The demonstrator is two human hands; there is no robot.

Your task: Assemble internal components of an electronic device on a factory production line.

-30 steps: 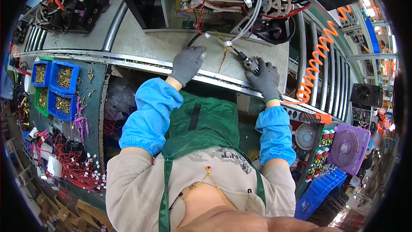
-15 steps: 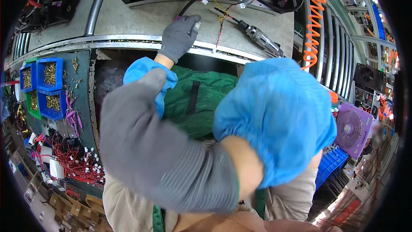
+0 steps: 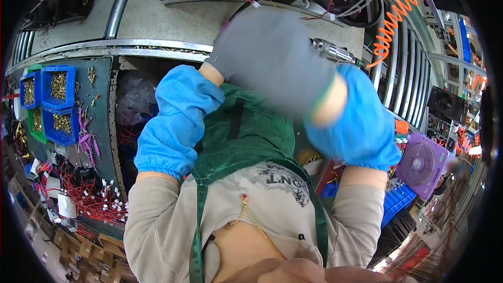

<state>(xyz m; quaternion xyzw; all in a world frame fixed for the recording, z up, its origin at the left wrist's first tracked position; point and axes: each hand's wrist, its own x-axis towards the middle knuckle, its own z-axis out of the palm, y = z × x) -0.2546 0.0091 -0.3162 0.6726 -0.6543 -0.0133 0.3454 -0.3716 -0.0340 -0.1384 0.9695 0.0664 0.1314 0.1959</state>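
Note:
My right hand (image 3: pixel 280 60), in a grey glove, is smeared by motion above the near edge of the grey work surface (image 3: pixel 162 23). Its fingers cannot be made out. Mostly hidden behind it is my left hand (image 3: pixel 221 58), also grey-gloved, at the metal rail (image 3: pixel 141 51) along that edge. The left fingers are covered, so what they hold, if anything, does not show. Just right of my right hand lies a silver power screwdriver (image 3: pixel 335 51), its tip hidden. Thin red wires (image 3: pixel 327 0) and a white connector (image 3: pixel 255 4) hang at the back.
Blue bins (image 3: pixel 58 88) of brass screws stand on the left bench, with a pile of red wires and white connectors (image 3: pixel 97 199) nearer me. An orange coiled hose (image 3: pixel 386 36) runs down the right beside metal rollers (image 3: pixel 414 68). A purple fan (image 3: pixel 419 162) stands at the right.
My right hand has swung from low in front of my chest up and forward, now covering much of the left hand. The wire bundle that hung near the screwdriver's tip is no longer visible there.

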